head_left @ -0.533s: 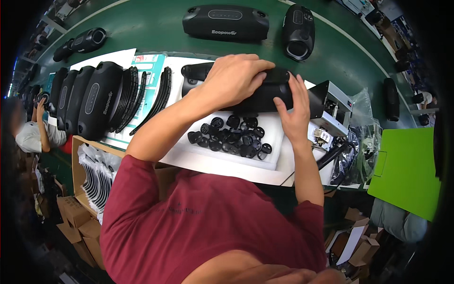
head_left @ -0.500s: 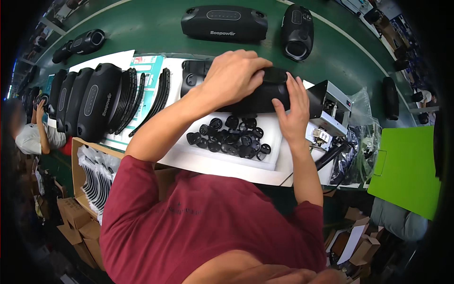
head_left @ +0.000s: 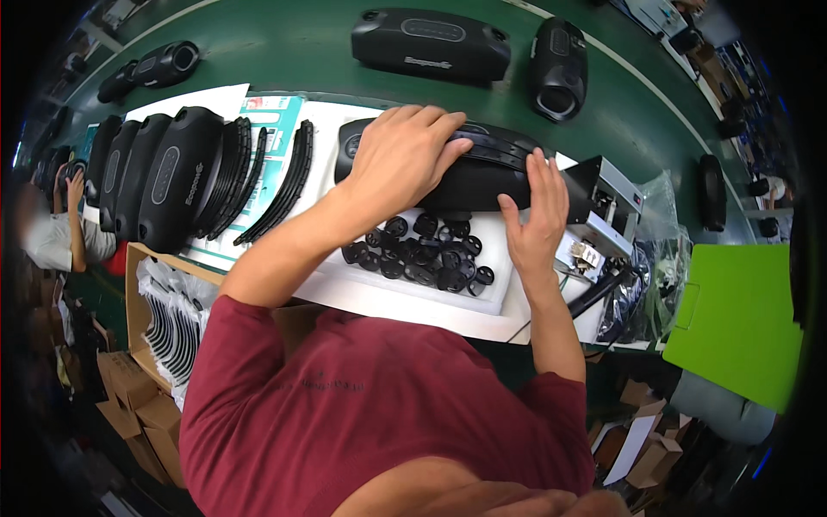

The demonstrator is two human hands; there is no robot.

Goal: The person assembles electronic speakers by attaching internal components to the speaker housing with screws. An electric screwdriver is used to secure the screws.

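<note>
A black cylindrical speaker [head_left: 482, 183] lies across the white worktop in front of me, with a long curved black strip [head_left: 495, 146] along its top. My left hand [head_left: 401, 155] reaches over the speaker's left part, its fingers and thumb closed at the strip's left portion. What lies under that palm is hidden. At the right end, my right hand [head_left: 536, 211] grips the speaker, fingers over the top by the strip's end and thumb on the near side. Just below the speaker, a white foam tray [head_left: 491, 303] holds a pile of small round black parts [head_left: 422, 254].
Several black speakers [head_left: 177, 172] and curved strips [head_left: 284, 189] stand on the left. A carton [head_left: 138, 302] holds wrapped parts. To the right are a metal fixture [head_left: 603, 202], clear plastic bags [head_left: 663, 267] and a green board [head_left: 732, 319]. Another person [head_left: 60, 233] sits far left.
The curved strip now shows along the speaker's top between my hands. My left hand has shifted slightly left and down. My right hand stays at the speaker's right end.
</note>
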